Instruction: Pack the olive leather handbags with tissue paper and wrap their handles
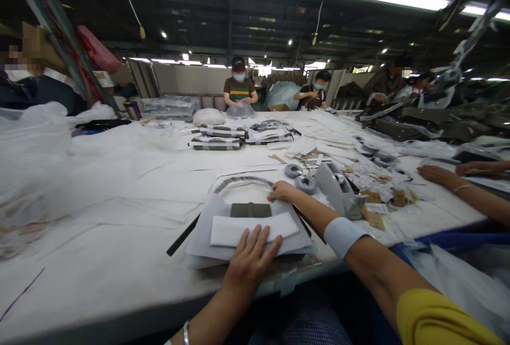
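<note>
A dark olive handbag [251, 210] lies before me, mostly covered by white tissue paper [203, 228]. Across it rests a white foam strip [255, 228]. My left hand [253, 254] is laid flat, fingers spread, over the strip's lower edge. An arched handle [243, 179] wrapped in clear film rises at the bag's far side. At its right end, the fingers of my right hand [282, 192] are curled in around the handle; the fingertips are partly hidden. Dark straps [183, 235] stick out on both sides of the bag.
Right of the bag stand a grey tape dispenser [338, 188] and rolled grey coils [305, 184], with scattered tags [374, 191] beyond. Wrapped bags [217, 143] lie farther back. Clear plastic [35, 153] heaps at left. A co-worker's hands [442, 175] rest at right.
</note>
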The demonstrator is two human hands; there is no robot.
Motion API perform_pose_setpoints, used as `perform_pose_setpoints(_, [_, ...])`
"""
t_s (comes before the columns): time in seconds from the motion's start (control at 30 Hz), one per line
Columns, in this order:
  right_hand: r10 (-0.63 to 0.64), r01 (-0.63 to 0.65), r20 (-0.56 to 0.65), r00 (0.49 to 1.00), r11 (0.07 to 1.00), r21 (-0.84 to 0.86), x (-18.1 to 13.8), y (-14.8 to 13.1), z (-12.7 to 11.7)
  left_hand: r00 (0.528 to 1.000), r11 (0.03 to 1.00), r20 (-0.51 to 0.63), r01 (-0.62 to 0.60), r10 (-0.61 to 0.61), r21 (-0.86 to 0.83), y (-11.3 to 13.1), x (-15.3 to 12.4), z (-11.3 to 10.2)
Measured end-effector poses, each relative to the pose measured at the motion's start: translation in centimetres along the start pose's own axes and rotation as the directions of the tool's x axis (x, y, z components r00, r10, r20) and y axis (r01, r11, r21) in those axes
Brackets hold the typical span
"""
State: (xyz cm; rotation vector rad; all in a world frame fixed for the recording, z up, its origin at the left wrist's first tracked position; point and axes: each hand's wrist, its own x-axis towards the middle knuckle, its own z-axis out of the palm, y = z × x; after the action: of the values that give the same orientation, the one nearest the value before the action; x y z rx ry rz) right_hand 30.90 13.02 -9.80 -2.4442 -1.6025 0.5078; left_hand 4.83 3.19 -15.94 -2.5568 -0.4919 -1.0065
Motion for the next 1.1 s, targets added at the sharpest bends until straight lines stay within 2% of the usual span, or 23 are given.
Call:
perform_pose_setpoints(0.13, [-0.09,0.109,-0.095,0.991,0.968,0.227,-0.1,1.1,0.4,1.0,1.0,0.029,-0.008,0.008,0.007,-0.1,0.2,-0.4])
perform_pose_setpoints(0.27, [-0.154,0.214,-0.173,0.973,0.881,0.422,-0.2,1.1,-0.1,0.998,1.0,0.054,-0.023,0.021,0.021,-0.2,0.3,-0.6])
perform_pose_setpoints(0.4, [-0.189,0.303,-0.261,0.947,0.796,0.524,-0.6,0.5,-1.8,0.999,1.0,0.04,-0.015,0.015,0.018,-0.2,0.3,-0.4])
perform_pose_setpoints(0.5, [-0.227,0.365,-0.306,0.925,0.755,0.544,-2.6,0.2,-3.5,0.999,1.0,0.051,-0.019,0.018,0.022,-0.3,0.2,-0.3])
perform_pose_setpoints(0.63, [-0.41,0.521,-0.341,0.846,0.773,0.361,-8.5,0.9,-4.0,0.993,0.999,0.114,-0.031,0.029,0.021,-0.4,0.4,-0.6])
perform_pose_setpoints(0.77, [-0.528,0.574,-0.277,0.803,0.809,0.124,-14.9,2.1,-1.7,0.988,0.999,0.15,-0.037,0.036,0.005,-0.4,0.6,-1.0])
perform_pose_setpoints(0.83, [-0.629,0.66,-0.265,0.731,0.75,0.042,-16.9,2.8,-0.2,0.988,0.999,0.152,-0.035,0.036,-0.007,-0.4,0.7,-1.1])
perform_pose_setpoints(0.93, [-0.754,0.769,-0.27,0.598,0.635,-0.072,-18.4,3.8,1.7,0.989,0.999,0.143,-0.029,0.034,-0.039,-0.4,0.7,-1.1])
perform_pose_setpoints(1.1, [-0.811,0.805,-0.341,0.476,0.558,-0.202,-18.7,5.3,3.9,0.983,0.996,0.183,0.022,-0.005,-0.092,-0.4,0.7,-1.1])
